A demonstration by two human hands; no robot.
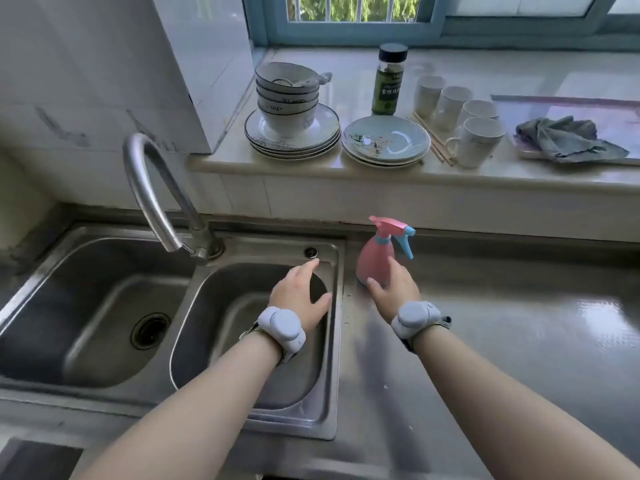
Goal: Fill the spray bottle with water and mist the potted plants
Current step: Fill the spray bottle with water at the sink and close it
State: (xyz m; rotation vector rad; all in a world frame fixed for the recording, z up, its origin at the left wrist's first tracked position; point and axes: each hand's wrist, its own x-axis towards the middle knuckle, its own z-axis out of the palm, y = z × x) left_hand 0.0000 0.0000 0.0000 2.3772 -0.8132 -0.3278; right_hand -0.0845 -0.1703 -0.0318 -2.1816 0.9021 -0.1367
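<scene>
Here, at a steel double sink (104, 232), the curved tap (149, 188) arcs toward the left basin. Our left hand (299, 294) hangs over the right basin, open and holding nothing, fingers straight and spread, the forefinger near the far rim. Above it on the sill (277, 168), bowls (287, 95) sit stacked on a pile of plates (294, 140).

Just right of the sink, the pink bottle (374, 258) stands upright on the counter (519, 323), spray head on, blue trigger pointing right. Our right hand (394, 289) is at its lower body, fingers spread and uncurled, thumb by the base; we cannot tell whether it touches. Both wrists wear grey bands (282, 325).

Further right on the sill are a stack of green plates (386, 140), a dark-capped jar (389, 81), chopsticks (433, 143), four white mugs (460, 116) in a row and a crumpled grey cloth (568, 142).
</scene>
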